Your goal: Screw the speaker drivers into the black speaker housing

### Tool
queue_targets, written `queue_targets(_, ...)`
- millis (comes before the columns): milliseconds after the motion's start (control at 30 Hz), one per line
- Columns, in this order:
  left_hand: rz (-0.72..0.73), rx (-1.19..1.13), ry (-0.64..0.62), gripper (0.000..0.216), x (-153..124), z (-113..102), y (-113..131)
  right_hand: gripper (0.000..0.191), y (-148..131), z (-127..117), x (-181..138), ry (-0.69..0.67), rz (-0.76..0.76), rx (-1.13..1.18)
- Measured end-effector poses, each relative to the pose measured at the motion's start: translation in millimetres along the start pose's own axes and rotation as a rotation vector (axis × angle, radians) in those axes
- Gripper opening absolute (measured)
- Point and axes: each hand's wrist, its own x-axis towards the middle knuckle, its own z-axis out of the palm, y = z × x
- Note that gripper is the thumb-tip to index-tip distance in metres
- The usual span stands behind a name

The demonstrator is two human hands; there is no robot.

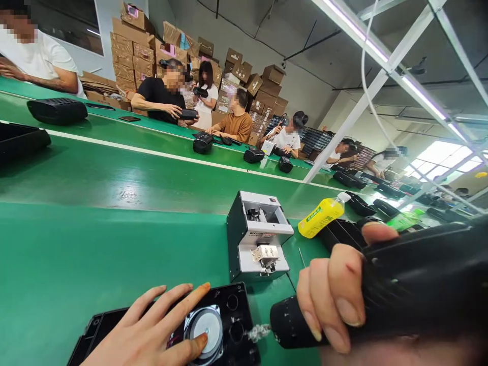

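A black plastic speaker housing (229, 315) was pinned flat on the green work surface (76, 264) by the left hand (152, 330), whose fingers were spread wide over it so that the panel was kept from sliding. The fingertips lay beside the round, silvery speaker driver (204, 328) seated in the housing, and the circular openings in the moulding next to it were left uncovered. A black electric screwdriver (400, 290) was gripped in the right hand (335, 300), the fingers wrapped closed around its matt, cylindrical barrel; its bit (259, 333) was held level and pointed at the housing's right edge, just beside the driver. Whether the bit touched the plastic could not be told, as the tip was blurred.

Just behind the housing, within easy reach, a boxy grey-and-white metal screw feeder (259, 239) had been placed with its outlet facing the person. A yellow plastic bottle (322, 217) with a white cap lay tilted to the feeder's right. Beyond, a glossy green conveyor belt (152, 173) ran across the scene; dark moulded casings (57, 111) were set along it, and other people (163, 96) were seated on the far side in front of stacked cardboard boxes (133, 46).
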Motion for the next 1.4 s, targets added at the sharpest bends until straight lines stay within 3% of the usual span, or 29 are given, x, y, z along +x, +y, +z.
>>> queue_targets(233, -0.036, -0.05, -0.015, 0.056, 4, -2, 8, 0.055, 28, 12, -15, 0.051, 0.196, 0.125)
queue_targets(367, -0.044, -0.117, -0.083, 0.059, 6, -7, 12, 0.055, 39, 8, -21, 0.011, 0.2, 0.132)
queue_targets(600, -0.297, -0.157, -0.198, 0.05, 19, -21, 38, 0.059, 49, 8, -30, 0.005, 0.192, 0.044)
queue_targets(767, -0.201, -0.231, -0.198, 0.047, 24, -26, 32, 0.061, 53, 7, -33, 0.022, 0.196, 0.017)
queue_targets(900, -0.328, -0.199, -0.277, 0.051, 31, -37, 40, 0.063, 55, 5, -32, 0.013, 0.197, 0.004)
queue_targets(1033, -0.345, -0.213, -0.29, 0.048, 33, -39, 42, 0.064, 60, 2, -32, -0.026, 0.176, -0.022)
queue_targets(1233, -0.192, -0.363, -0.342, 0.053, 25, -32, 21, 0.06, 67, -2, -37, -0.011, 0.173, 0.011)
queue_targets(1400, -0.209, -0.343, -0.378, 0.056, 33, -45, 19, 0.058, 69, 3, -44, 0.02, 0.201, 0.105)
